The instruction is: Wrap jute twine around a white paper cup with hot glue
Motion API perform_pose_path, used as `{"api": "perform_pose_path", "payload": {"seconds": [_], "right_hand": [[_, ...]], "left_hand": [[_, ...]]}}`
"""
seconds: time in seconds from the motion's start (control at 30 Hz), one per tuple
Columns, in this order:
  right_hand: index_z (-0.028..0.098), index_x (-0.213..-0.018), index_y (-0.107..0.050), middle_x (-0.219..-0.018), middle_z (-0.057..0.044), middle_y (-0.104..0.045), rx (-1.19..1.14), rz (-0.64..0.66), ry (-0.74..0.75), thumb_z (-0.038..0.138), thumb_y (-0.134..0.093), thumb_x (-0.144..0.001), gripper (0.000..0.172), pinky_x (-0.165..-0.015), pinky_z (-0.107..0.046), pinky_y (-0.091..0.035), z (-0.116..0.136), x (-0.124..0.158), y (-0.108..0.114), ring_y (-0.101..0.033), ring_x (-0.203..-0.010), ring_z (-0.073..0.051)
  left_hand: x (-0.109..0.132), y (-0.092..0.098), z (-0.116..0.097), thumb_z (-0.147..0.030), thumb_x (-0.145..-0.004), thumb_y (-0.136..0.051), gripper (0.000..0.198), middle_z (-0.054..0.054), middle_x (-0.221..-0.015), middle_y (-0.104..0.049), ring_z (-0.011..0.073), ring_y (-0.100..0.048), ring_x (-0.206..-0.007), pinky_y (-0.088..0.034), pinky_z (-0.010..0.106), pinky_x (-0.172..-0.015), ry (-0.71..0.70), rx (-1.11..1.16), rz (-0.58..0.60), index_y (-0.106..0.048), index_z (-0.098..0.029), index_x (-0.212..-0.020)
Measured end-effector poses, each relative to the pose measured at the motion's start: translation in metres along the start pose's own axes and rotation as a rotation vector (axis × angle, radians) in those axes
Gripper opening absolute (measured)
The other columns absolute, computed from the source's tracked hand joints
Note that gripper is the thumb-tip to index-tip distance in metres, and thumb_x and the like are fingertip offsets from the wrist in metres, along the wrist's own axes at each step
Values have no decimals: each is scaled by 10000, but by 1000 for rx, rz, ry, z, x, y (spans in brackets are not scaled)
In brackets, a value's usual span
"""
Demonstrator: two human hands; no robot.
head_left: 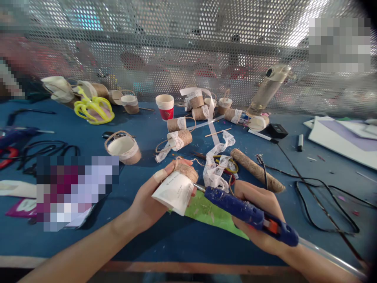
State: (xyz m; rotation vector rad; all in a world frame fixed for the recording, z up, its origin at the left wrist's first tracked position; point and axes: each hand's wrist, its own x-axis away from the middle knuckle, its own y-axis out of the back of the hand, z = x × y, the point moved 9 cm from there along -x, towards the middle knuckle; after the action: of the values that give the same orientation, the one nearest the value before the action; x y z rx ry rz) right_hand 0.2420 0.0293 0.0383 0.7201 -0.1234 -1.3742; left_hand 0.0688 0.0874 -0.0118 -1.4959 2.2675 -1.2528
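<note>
My left hand [150,196] is closed around a white paper cup [174,192], tipped on its side, with jute twine [188,173] wound around its far end. My right hand [262,204] grips a blue hot glue gun [235,203]. The gun's metal nozzle [199,188] is at the edge of the twine; whether it touches is too small to tell. A clear glue stick [326,253] juts from its rear. Below the cup lies a green sheet [210,216]. White lace ribbon [213,173] and a roll of twine [256,169] lie just beyond my right hand.
Several twine-wrapped cups, one a handled basket [123,149], stand or lie across the blue table [88,243]. A red paper cup [165,107] stands near the mesh screen [147,59]. Black cable [306,220] loops at right; white sheets [332,145] lie behind it.
</note>
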Motion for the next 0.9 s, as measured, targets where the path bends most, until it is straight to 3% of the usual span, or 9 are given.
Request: {"api": "perform_pose_path", "payload": {"seconds": [0.33, 0.57, 0.77, 0.9], "right_hand": [[236, -707, -298, -664, 61, -320, 3, -2, 23, 177, -627, -772, 340, -495, -255, -233, 0, -2, -1, -290, -542, -107], [235, -718, -307, -671, 57, -321, 15, 15, 27, 202, -600, -808, 308, -500, -256, -241, 0, -1, -3, -290, -545, -113], [236, -715, -302, -668, 55, -320, 14, -7, 26, 177, -601, -812, 320, -500, -256, -253, 3, 0, -1, -292, -548, -116], [235, -710, -306, -668, 60, -321, 4, -12, 33, 164, -634, -779, 342, -500, -247, -254, 2, 0, 1, -298, -543, -106]], "left_hand": [[0, -1, 9, -327, -887, -618, 288, 107, -974, -764, 254, -733, -782, -601, 359, -689, 89, 123, 80, -704, -157, -1103], [0, 1, 12, -364, -902, -599, 291, 87, -939, -769, 251, -743, -726, -605, 345, -612, 88, 56, 75, -720, -183, -1096], [0, 0, 8, -311, -928, -550, 288, 89, -975, -773, 238, -741, -783, -616, 350, -693, 26, 57, 102, -732, -165, -1096], [-1, 2, 9, -336, -919, -569, 276, 71, -941, -777, 233, -745, -772, -610, 351, -719, 59, 71, 82, -741, -179, -1068]]}}
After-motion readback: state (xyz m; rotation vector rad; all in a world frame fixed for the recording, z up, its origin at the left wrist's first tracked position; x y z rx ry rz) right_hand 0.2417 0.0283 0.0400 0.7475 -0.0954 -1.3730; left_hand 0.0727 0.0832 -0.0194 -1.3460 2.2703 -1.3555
